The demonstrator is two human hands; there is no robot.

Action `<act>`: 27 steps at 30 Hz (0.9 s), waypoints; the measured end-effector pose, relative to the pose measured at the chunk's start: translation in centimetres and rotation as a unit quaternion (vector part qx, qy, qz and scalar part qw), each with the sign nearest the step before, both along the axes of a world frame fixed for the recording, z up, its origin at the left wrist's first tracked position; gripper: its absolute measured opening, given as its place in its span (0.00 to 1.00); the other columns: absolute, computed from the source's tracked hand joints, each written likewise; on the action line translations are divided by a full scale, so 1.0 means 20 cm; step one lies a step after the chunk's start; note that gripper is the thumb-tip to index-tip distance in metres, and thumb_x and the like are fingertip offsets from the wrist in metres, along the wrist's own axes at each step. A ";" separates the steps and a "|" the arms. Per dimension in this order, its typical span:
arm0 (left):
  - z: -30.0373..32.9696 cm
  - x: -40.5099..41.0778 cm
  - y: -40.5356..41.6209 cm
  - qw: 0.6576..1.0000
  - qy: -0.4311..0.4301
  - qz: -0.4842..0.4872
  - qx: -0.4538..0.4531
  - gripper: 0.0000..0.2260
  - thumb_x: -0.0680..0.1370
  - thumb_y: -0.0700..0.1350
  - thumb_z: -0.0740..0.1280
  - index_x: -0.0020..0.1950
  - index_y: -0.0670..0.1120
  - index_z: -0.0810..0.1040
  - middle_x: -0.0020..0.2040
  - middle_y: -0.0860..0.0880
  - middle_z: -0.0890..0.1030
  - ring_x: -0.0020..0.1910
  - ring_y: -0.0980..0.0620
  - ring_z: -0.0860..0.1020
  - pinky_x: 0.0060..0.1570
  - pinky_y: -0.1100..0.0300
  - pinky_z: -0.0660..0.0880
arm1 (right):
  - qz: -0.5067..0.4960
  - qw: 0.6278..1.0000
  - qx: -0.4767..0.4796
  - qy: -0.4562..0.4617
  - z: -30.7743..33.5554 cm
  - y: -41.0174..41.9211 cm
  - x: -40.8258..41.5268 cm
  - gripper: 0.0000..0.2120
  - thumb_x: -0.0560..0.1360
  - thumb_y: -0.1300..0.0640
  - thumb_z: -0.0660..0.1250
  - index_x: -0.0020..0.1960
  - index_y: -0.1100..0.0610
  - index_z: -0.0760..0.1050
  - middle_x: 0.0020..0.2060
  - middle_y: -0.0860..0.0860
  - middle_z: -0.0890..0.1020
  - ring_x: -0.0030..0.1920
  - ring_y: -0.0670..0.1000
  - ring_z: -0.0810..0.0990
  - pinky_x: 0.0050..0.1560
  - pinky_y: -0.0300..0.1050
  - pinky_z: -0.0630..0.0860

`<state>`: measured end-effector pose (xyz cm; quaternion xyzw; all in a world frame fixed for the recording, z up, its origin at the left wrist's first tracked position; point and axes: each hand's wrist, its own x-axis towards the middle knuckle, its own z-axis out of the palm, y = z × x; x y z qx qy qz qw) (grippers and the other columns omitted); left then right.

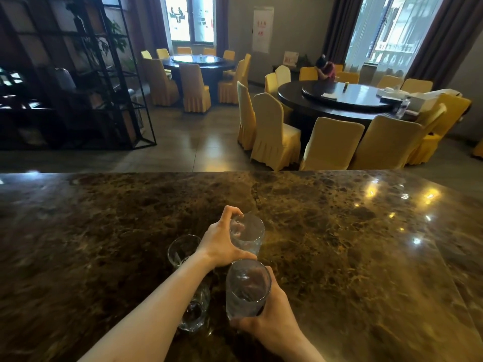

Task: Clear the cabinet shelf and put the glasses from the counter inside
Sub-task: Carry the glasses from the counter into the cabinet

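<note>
Several clear glasses stand close together near the front of the dark marble counter (339, 244). My left hand (222, 246) is wrapped around the far glass (248, 235), fingers over its rim and side. My right hand (269, 322) grips the nearest tall glass (247, 290) from the right and below. Another glass (181, 249) stands free to the left of my left wrist. One more glass (194, 313) sits under my left forearm, partly hidden by it. No cabinet shelf is in view.
Beyond the counter's far edge lies a dining room with round dark tables (347, 100) and yellow-covered chairs (274, 137). A black metal shelving frame (86, 74) stands at the left. A person (325, 69) sits at the far table.
</note>
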<state>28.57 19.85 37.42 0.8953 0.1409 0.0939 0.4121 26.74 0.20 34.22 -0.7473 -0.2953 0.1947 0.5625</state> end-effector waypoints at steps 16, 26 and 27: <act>0.04 -0.04 -0.01 0.999 0.028 0.003 0.026 0.43 0.59 0.58 0.84 0.65 0.61 0.60 0.65 0.49 0.80 0.60 0.49 0.81 0.61 0.51 0.80 | 0.003 0.999 -0.035 -0.021 -0.04 0.02 0.02 0.44 0.55 0.51 0.86 0.66 0.40 0.68 0.57 0.37 0.81 0.60 0.39 0.80 0.60 0.41 0.79; 0.18 -0.13 0.05 0.999 0.027 -0.015 0.017 0.53 0.62 0.52 0.84 0.77 0.60 0.54 0.74 0.47 0.71 0.72 0.48 0.72 0.71 0.44 0.71 | 0.020 0.998 -0.064 0.015 -0.03 -0.05 0.01 0.47 0.53 0.50 0.86 0.64 0.29 0.65 0.60 0.30 0.77 0.60 0.33 0.76 0.54 0.27 0.74; 0.20 -0.16 0.07 1.000 0.022 -0.010 0.015 0.52 0.63 0.52 0.84 0.78 0.60 0.54 0.74 0.47 0.71 0.72 0.48 0.72 0.71 0.44 0.71 | 0.013 0.997 -0.076 0.030 -0.02 -0.07 0.01 0.48 0.52 0.49 0.86 0.63 0.28 0.65 0.59 0.32 0.78 0.60 0.34 0.76 0.56 0.30 0.74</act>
